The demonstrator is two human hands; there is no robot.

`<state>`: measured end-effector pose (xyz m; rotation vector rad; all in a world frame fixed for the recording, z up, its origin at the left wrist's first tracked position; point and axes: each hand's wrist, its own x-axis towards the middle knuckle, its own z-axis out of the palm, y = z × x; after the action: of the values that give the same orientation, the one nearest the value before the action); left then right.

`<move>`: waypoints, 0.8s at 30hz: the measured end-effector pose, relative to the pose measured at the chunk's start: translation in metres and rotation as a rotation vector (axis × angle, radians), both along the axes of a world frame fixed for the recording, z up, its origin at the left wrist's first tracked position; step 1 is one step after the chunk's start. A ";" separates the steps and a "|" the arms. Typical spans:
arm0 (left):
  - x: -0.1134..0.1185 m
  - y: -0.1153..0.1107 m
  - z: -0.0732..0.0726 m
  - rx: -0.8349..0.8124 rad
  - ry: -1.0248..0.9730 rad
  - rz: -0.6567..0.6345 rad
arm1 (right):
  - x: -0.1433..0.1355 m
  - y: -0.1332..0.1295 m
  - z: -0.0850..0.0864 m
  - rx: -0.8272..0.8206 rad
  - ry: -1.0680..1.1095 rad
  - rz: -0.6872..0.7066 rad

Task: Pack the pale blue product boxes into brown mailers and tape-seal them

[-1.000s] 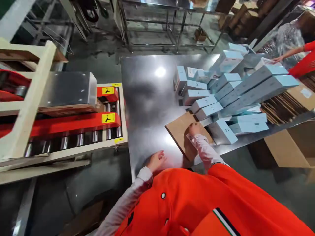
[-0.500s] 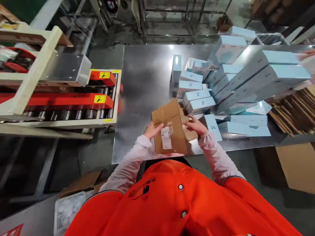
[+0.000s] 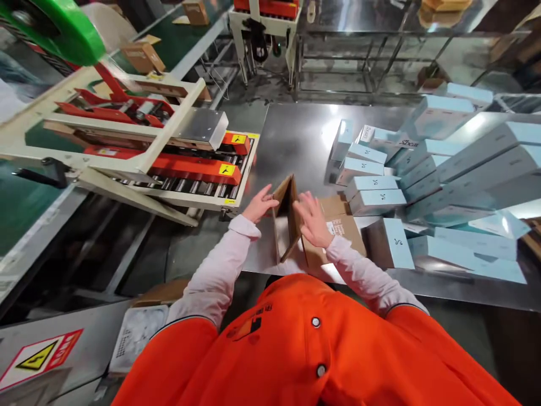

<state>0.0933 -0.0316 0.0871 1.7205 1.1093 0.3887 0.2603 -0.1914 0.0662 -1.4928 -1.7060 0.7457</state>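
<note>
A brown cardboard box (image 3: 344, 234) lies on the metal table (image 3: 287, 135) near its front edge, with raised flaps (image 3: 284, 225) at its left side. Beside the left flap is my left hand (image 3: 260, 204), fingers apart, its fingertips at the flap's upper edge. My right hand (image 3: 313, 219) is spread over the box just right of the flaps, palm down. Part of the label on the box is hidden by the right hand. Pale blue boxes (image 3: 377, 201) stand to the right of the cardboard box.
A roller conveyor with red rails (image 3: 190, 167) meets the table's left side. Tall stacks of pale blue boxes (image 3: 482, 163) fill the right of the table. At the lower left is a grey panel with a warning sign (image 3: 40, 356).
The view has swung left. The cardboard box has been turned, its label now farther right, and flaps now stand up at its left. Both hands have shifted to these flaps.
</note>
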 end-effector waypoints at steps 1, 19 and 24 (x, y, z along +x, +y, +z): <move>-0.005 0.009 0.006 0.194 0.110 -0.031 | -0.004 -0.004 0.010 0.016 -0.138 0.186; 0.041 -0.028 -0.029 0.533 0.036 -0.072 | -0.019 -0.007 0.025 -0.077 -0.265 0.547; 0.040 0.032 -0.031 -0.389 0.053 -0.390 | -0.043 0.005 -0.008 -0.181 0.309 0.515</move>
<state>0.1337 0.0004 0.0556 1.5537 0.7955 -0.1119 0.2171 -0.1868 0.0584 -0.9787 -1.8272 1.3551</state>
